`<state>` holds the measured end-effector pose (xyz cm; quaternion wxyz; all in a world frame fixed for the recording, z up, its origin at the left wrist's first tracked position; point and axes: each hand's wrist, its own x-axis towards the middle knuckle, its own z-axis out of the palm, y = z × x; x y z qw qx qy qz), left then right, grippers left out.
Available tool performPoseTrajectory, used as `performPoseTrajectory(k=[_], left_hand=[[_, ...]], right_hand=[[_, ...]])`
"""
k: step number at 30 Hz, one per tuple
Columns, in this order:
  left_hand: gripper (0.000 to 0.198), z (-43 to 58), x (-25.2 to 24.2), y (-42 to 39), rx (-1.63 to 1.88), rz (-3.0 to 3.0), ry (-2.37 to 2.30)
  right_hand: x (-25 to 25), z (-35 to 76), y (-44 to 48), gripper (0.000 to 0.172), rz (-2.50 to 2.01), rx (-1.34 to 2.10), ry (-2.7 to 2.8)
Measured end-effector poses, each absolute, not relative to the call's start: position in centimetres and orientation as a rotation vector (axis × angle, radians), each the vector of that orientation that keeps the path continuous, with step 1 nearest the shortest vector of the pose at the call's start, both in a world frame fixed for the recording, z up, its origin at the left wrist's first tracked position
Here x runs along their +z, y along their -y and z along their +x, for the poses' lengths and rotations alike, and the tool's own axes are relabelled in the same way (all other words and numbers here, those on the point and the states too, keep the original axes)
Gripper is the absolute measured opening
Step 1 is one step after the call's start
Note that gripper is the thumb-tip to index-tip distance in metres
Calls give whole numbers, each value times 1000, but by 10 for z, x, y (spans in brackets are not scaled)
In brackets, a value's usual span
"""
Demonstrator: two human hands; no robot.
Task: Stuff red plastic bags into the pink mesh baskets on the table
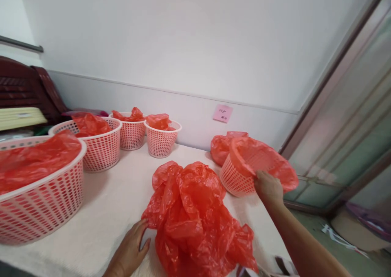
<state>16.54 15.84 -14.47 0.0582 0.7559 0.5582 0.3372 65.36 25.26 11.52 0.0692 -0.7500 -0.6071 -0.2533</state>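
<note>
My right hand is closed on the near rim of a pink perforated plastic basket, where the edge of a red plastic bag is folded over. The basket tilts to the right on the table, and the bag lines its inside. My left hand lies low in front with thumb and fingers apart. Its fingertips touch the left side of a large crumpled heap of thin red plastic bags in the middle.
Several pink baskets with red bags in them, such as the big one, stand along the left of the white table. Another red bag bundle sits against the wall under a pink note. A glass door frame rises at right.
</note>
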Motion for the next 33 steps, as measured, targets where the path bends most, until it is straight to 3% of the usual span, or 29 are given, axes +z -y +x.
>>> performPoseTrajectory(k=[7, 12, 17, 24, 29, 33], left_hand=[[42, 170, -142, -157, 1029, 2249, -1692], [42, 170, -142, -157, 1070, 2221, -1664], [43, 171, -140, -158, 1147, 2167, -1616], [38, 173, -125, -153, 1305, 1995, -1466], [23, 168, -112, -147, 1488, 1656, -1469], [35, 158, -107, -143, 1645, 1243, -1524]], right_hand=[[173, 637, -228, 22, -2092, -961, 1611], [228, 587, -197, 39, -1490, -1018, 1582], [258, 517, -154, 38, -1081, -877, 1723], [252, 442, -106, 22, -880, -497, 2052], [221, 408, -90, 23, -862, -264, 2224], [189, 392, -84, 22, -880, -155, 2322]])
